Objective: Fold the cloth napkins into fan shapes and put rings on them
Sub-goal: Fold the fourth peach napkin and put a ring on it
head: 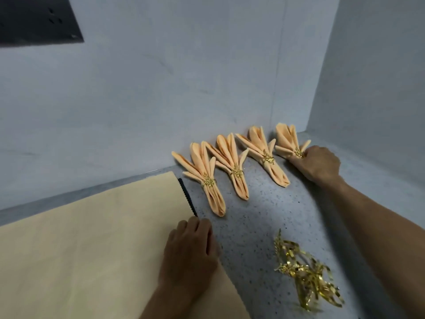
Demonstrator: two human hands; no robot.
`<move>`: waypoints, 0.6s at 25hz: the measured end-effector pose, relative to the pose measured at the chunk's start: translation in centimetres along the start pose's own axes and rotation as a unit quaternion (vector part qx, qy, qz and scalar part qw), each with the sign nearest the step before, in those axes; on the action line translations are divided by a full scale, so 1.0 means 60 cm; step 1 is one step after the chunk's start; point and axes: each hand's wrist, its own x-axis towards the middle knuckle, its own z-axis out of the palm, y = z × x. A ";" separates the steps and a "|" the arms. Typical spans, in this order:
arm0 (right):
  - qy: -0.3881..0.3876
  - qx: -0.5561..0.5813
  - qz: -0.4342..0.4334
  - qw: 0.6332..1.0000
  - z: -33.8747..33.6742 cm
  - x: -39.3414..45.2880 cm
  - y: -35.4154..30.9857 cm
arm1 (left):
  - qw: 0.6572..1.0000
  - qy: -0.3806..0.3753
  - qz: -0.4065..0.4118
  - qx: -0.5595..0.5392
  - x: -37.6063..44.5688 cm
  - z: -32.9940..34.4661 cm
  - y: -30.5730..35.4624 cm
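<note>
Several peach cloth napkins folded into fans lie in a row by the back wall, each cinched with a gold ring. My right hand [316,163] grips the rightmost fan napkin [286,140] at its ring, in the corner. Left of it lie three more ringed fans [264,157] [232,166] [207,176]. My left hand [190,247] rests with curled fingers on the right edge of a flat cream cloth [92,238], which has a dark scalloped trim [187,196]. A pile of loose gold napkin rings [303,275] sits at the front right.
The work surface is a speckled grey countertop [253,226] set in a corner between two pale walls. A dark panel [34,19] hangs on the wall at the upper left.
</note>
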 end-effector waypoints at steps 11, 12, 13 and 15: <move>-0.064 -0.010 0.019 0.998 0.032 0.041 0.010 | 1.000 0.012 0.003 -0.006 0.000 -0.004 0.001; -0.061 -0.021 0.027 0.998 0.023 0.028 0.013 | 1.000 0.021 0.005 -0.009 0.001 -0.002 0.000; -0.048 -0.038 0.027 0.998 0.012 0.009 0.016 | 1.000 0.027 0.008 -0.014 0.003 0.000 -0.001; -0.005 -0.077 -0.002 0.997 -0.026 -0.050 0.013 | 0.999 0.024 0.007 -0.026 0.004 0.001 -0.004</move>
